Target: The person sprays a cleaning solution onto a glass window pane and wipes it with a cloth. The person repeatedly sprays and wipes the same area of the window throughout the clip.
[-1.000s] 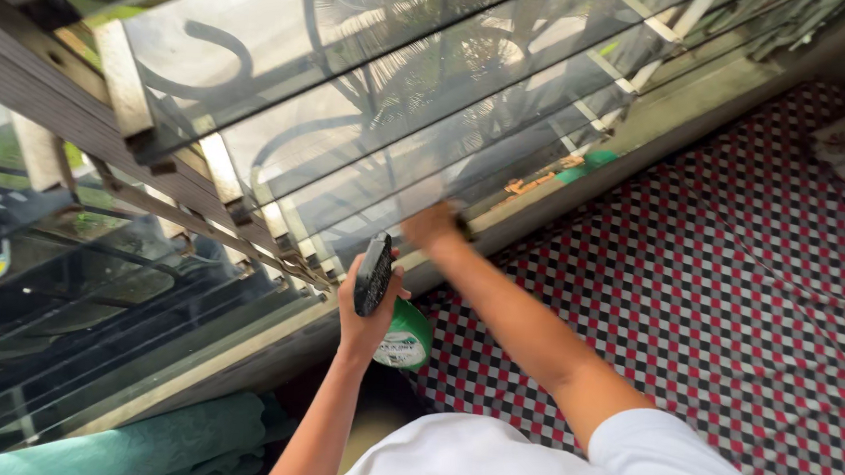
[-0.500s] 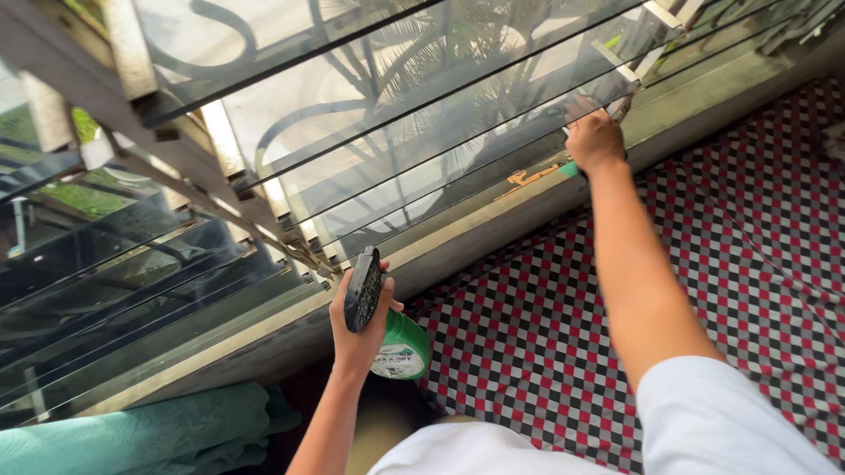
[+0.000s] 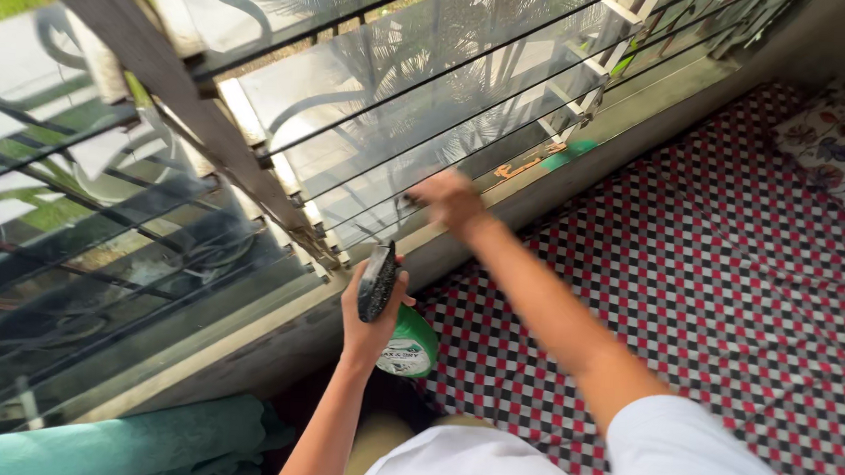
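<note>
Left hand (image 3: 372, 312) is clamped round a dark sponge (image 3: 377, 281), green bottle (image 3: 407, 345) just beneath it. Right hand (image 3: 451, 199), blurred, grip unclear, presses against the glass louvres (image 3: 390, 130) beyond.

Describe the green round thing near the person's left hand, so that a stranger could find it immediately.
Start from the louvred glass window and drop to the checked red, black and white mat below its sill. At the mat's near left corner, just under the left hand that holds a dark flat object, sits the green round container. Its white label sets it apart.
</note>
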